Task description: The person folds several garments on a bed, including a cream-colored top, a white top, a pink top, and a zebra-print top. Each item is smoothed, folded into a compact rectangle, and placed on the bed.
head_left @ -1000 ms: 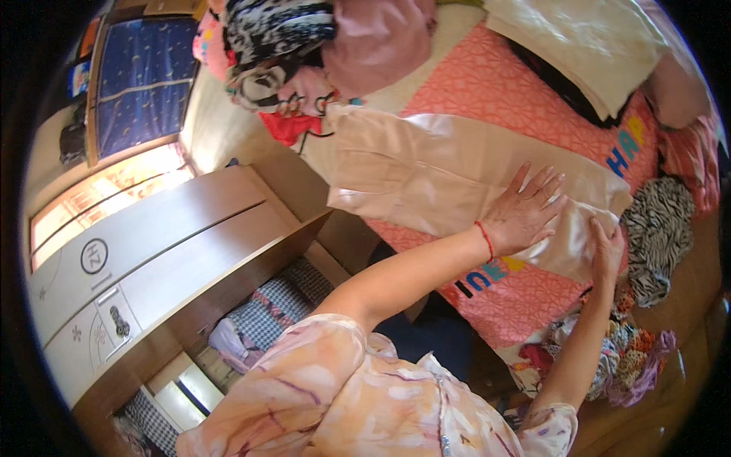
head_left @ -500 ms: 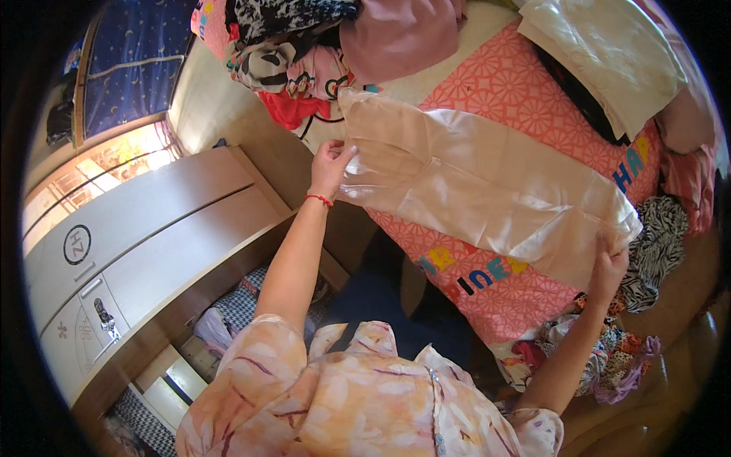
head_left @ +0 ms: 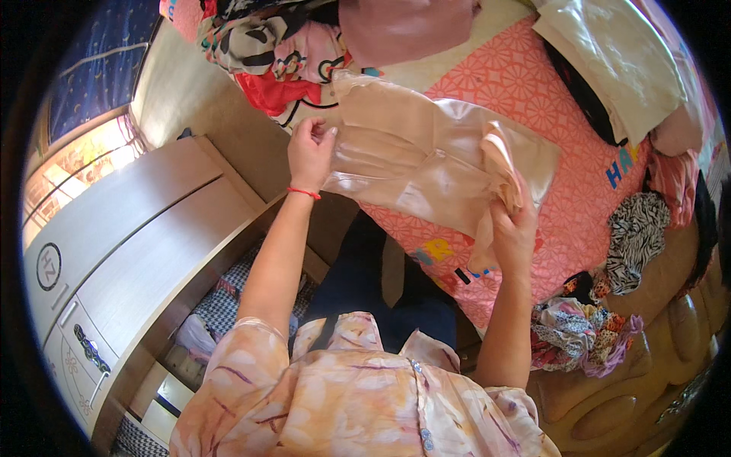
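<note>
A pale peach satin cloth (head_left: 396,141), creased lengthwise, lies along the near part of the bed in front of me. My left hand (head_left: 311,158) pinches its left edge between thumb and fingers. A red string bracelet circles that wrist. My right hand (head_left: 514,234) is closed on the cloth's right end, which is gathered, raised off the bed and bent back toward the middle. Part of the right end still spreads flat beyond my right hand. The exact kind of garment is hard to tell from its folded shape.
The bed's coral patterned sheet (head_left: 495,72) stretches beneath. Heaped clothes (head_left: 259,46) and a mauve cloth (head_left: 403,30) lie at the far left, a folded cream cloth (head_left: 613,61) at the far right. A zebra-print cloth (head_left: 638,240) sits right. An open drawer (head_left: 171,308) is at my left.
My right hand has moved left and inward, lifting the cloth's right end and bending it back over the rest. My left hand keeps its edge. The view has shifted slightly.
</note>
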`<state>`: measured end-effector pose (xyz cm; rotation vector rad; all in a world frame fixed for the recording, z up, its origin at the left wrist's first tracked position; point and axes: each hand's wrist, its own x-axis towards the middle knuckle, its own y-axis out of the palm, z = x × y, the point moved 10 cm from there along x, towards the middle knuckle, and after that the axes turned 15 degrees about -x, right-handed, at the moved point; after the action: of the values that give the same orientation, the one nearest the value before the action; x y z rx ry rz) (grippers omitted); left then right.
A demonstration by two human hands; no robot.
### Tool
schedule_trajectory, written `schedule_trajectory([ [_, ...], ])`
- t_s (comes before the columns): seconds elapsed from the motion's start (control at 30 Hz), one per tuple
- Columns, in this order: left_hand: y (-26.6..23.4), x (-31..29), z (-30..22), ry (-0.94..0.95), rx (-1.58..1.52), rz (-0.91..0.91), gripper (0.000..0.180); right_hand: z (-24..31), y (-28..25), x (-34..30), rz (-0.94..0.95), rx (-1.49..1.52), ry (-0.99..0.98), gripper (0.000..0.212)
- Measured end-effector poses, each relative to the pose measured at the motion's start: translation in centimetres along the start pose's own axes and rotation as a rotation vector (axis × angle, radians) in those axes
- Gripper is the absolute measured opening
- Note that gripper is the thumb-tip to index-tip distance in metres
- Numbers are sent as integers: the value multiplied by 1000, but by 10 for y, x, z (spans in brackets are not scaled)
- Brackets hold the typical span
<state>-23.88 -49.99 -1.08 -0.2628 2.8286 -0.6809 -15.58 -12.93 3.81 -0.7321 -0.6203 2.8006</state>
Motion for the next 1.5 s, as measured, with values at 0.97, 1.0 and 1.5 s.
schedule_trajectory([
  [0.97, 205, -105, -90, -499, -808, 732, 50, 13, 22, 9, -110, -352, -164, 45],
  [1.0, 219, -111, -94, -608, -888, 772, 50, 8, 19, 7, -73, -313, -72, 45],
  [1.5, 339, -178, -141, -782, -735, 1046, 69, -118, -220, -29, -329, 246, 222, 12],
])
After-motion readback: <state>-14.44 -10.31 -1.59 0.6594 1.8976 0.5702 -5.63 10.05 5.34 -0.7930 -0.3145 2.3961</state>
